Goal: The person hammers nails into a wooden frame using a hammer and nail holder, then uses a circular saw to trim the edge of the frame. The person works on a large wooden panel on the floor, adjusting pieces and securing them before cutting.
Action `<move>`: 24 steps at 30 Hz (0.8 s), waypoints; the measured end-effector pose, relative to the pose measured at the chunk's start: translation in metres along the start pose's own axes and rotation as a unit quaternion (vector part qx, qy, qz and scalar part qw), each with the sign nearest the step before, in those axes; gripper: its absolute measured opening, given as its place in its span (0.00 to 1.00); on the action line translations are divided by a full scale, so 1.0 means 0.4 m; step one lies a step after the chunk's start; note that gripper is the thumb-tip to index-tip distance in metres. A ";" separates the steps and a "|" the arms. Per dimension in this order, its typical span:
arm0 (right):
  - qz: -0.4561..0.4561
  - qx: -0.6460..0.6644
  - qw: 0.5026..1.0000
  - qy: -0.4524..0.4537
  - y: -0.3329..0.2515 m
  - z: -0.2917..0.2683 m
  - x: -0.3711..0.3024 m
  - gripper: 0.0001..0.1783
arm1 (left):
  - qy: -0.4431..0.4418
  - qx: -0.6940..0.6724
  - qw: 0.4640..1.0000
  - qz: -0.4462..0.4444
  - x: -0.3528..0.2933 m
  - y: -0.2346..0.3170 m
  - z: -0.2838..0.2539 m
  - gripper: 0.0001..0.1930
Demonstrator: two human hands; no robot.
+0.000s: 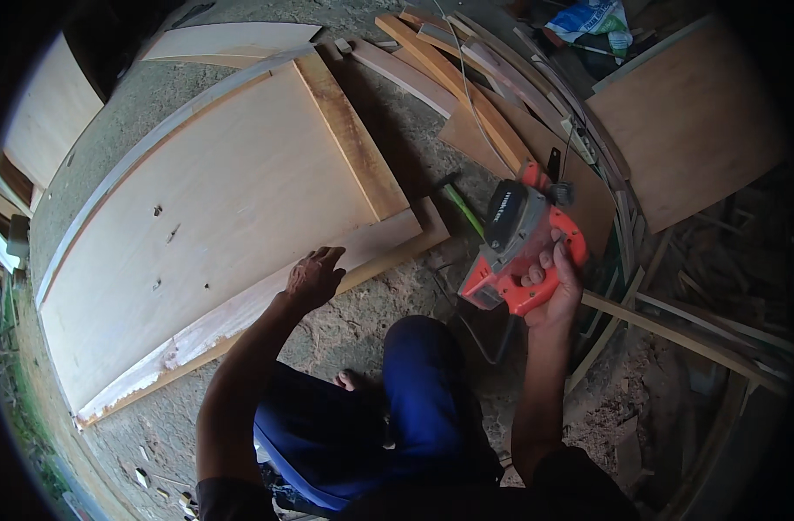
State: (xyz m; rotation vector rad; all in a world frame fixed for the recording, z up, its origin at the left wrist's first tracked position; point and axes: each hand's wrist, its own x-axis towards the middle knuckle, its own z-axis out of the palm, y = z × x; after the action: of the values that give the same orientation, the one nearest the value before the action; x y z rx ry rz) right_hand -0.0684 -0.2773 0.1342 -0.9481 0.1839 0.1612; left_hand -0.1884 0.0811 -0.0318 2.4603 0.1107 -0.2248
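Observation:
A red electric planer (540, 221) with a dark motor housing is up off the floor, tilted, on my right. My right hand (555, 291) wraps round its loop handle. To the left lies a large pale wooden panel (240, 165) with a raised frame along its edges. My left hand (312, 280) lies on the panel's near rail (240, 313), fingers stretched out and holding nothing. That rail has a rough whitish patch towards its left end. Several small marks or chips dot the panel's face.
A hammer (464, 211) with a green handle lies on the floor beyond the planer. Long boards (457, 82) are piled at the back right, with a cable (471, 95) across them. A brown sheet (692, 122) leans at far right, above wood scraps (709, 252).

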 end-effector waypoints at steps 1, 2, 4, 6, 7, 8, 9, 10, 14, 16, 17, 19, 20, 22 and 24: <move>-0.039 0.020 0.999 -0.010 -0.039 -0.019 -0.010 0.19 | -0.018 0.017 0.998 0.049 0.043 0.097 0.003 0.30; -0.074 0.033 0.996 -0.028 -0.075 -0.017 -0.024 0.19 | -0.028 0.006 0.995 0.099 0.070 0.178 0.004 0.35; -0.105 0.073 0.991 -0.049 -0.120 -0.021 -0.054 0.19 | -0.026 -0.017 0.988 0.149 0.081 0.309 0.057 0.46; -0.112 0.103 0.986 -0.061 -0.157 -0.011 -0.088 0.20 | 0.006 -0.036 0.965 0.260 0.081 0.404 0.196 0.49; -0.120 0.076 0.988 -0.062 -0.195 -0.031 -0.109 0.20 | -0.096 -0.062 0.970 0.215 0.058 0.508 0.233 0.49; -0.108 0.071 0.987 -0.095 -0.198 0.019 -0.118 0.21 | -0.046 -0.036 0.951 0.304 0.055 0.469 0.359 0.50; -0.112 0.038 0.989 -0.089 -0.218 -0.016 -0.130 0.21 | -0.193 -0.175 0.907 0.331 0.013 0.568 0.393 0.40; -0.116 -0.002 0.991 -0.073 -0.224 -0.023 -0.141 0.24 | -0.208 -0.193 0.894 0.348 -0.064 0.636 0.472 0.35; -0.122 -0.184 0.973 -0.073 -0.181 -0.072 -0.125 0.25 | -0.254 0.034 0.886 0.385 -0.211 0.713 0.583 0.16; -0.101 -0.242 0.962 -0.081 -0.130 -0.110 -0.101 0.22 | -0.265 0.114 0.904 0.316 -0.203 0.677 0.500 0.09; -0.089 -0.269 0.955 -0.085 -0.100 -0.133 -0.082 0.21 | -0.269 0.067 0.928 0.248 -0.180 0.611 0.422 0.09; -0.052 -0.280 0.950 -0.128 -0.012 -0.160 -0.039 0.20 | -0.077 -0.014 0.967 0.244 -0.148 0.393 0.315 0.14; -0.033 -0.287 0.946 -0.148 0.037 -0.167 -0.019 0.19 | 0.040 -0.012 0.962 0.270 -0.131 0.269 0.268 0.20; 0.015 -0.310 0.937 -0.158 0.116 -0.225 0.018 0.19 | 0.089 -0.102 0.990 0.033 -0.112 0.237 0.077 0.19; 0.062 -0.315 0.932 -0.169 0.189 -0.193 0.025 0.15 | 0.162 -0.104 0.968 -0.160 -0.133 0.090 0.015 0.19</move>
State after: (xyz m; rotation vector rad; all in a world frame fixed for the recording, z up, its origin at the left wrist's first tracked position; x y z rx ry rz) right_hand -0.0814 -0.2965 0.0283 -1.5287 -0.1419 0.5183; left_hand -0.2366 0.0480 -0.0042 2.2384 0.6416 0.0524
